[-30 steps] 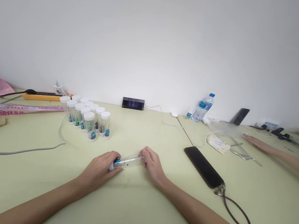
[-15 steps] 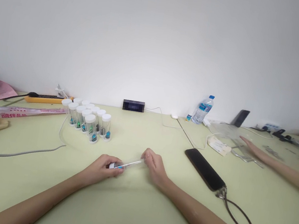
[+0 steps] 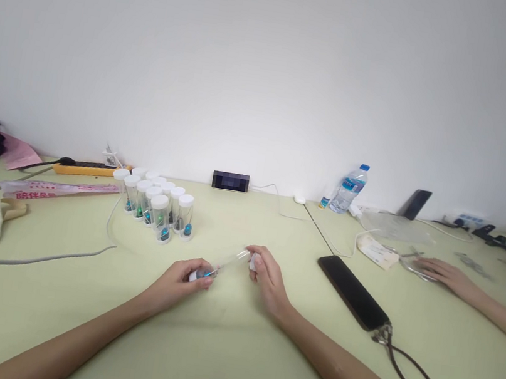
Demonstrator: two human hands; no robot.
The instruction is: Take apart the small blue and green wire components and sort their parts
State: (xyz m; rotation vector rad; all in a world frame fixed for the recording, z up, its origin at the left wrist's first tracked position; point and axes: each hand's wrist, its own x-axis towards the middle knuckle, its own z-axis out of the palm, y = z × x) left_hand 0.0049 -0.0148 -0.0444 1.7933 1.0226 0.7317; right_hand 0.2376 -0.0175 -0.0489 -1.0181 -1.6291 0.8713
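Note:
My left hand (image 3: 190,275) is closed around the lower end of a clear plastic tube (image 3: 230,261), which lies tilted, its far end pointing up and right. Something blue and dark shows inside the tube near my fingers, and a white end piece sticks out by my palm. Close to the tube's far end, my right hand (image 3: 268,277) pinches a white cap (image 3: 253,262). The cap is apart from the tube's rim. To the left stand several similar capped tubes (image 3: 159,220) with blue and green pieces inside.
A black phone (image 3: 354,293) with a wrist strap lies to the right. Further right is another person's hand (image 3: 443,272) on the table. At the back stand a water bottle (image 3: 349,191) and a dark display (image 3: 230,181). A grey cable (image 3: 33,260) crosses the left side.
The white cap now shows in my right hand, off the tube's far end, and the tube tilts up more. The other person's hand has come down onto the table items.

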